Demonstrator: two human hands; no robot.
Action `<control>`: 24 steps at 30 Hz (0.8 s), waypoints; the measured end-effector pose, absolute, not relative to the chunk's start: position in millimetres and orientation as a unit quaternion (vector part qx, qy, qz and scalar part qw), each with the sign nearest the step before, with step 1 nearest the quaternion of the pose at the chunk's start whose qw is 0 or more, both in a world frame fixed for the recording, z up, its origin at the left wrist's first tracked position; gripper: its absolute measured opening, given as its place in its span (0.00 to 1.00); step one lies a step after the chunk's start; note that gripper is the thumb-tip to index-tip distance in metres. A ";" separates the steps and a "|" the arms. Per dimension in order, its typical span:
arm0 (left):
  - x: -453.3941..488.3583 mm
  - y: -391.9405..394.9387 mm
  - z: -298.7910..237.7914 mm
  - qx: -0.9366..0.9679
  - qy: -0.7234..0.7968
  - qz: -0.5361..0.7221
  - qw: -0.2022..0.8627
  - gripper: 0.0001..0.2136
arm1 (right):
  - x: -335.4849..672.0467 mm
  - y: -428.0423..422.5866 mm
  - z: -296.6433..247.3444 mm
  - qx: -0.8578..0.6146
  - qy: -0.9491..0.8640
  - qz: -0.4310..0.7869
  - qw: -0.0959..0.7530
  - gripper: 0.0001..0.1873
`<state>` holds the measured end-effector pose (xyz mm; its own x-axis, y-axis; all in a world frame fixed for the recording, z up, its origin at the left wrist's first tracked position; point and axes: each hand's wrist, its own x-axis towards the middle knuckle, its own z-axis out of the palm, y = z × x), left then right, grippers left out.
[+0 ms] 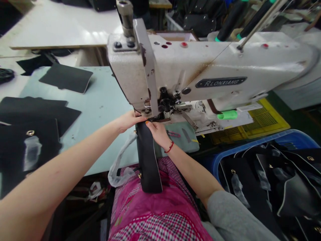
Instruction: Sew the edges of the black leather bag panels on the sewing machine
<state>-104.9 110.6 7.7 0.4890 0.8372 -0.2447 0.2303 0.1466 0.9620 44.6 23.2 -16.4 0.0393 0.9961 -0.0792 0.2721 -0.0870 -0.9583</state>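
Observation:
A long black leather-like bag panel (148, 157) runs from under the head of a sewing machine (175, 67) down onto my lap. My left hand (129, 121) grips its far left edge, close to the presser foot, with the fingertips partly hidden by the machine. On the right side of the panel, my right hand (159, 134) pinches the edge between thumb and fingers, just below the needle area. A strap in clear plastic wrap (117, 167) hangs in a loop from gold-coloured fittings on the panel's left side.
Several black panels (30, 134) lie on the pale table (100, 90) at left. Pink-handled thread snips (174, 134) rest right of my right hand. A blue basket (218, 160) full of black bag pieces stands at right, with a yellow crate (269, 117) behind it.

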 end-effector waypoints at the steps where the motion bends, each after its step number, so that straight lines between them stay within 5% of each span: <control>1: -105.2 109.4 5.5 0.603 0.443 0.250 0.615 0.19 | 47.3 24.0 -14.6 -0.588 -0.543 0.444 0.403 0.26; 14: -134.1 101.8 -37.3 0.607 0.495 0.340 0.521 0.25 | 65.7 21.5 -1.4 -0.571 -0.578 0.469 0.347 0.27; 18: -167.3 59.7 -73.5 0.644 0.535 0.351 0.419 0.32 | 69.6 11.8 -1.0 -0.578 -0.586 0.459 0.335 0.28; 24: -141.8 -0.3 -75.0 0.657 0.502 0.353 0.438 0.35 | 77.5 -17.6 -2.4 -0.563 -0.614 0.470 0.291 0.29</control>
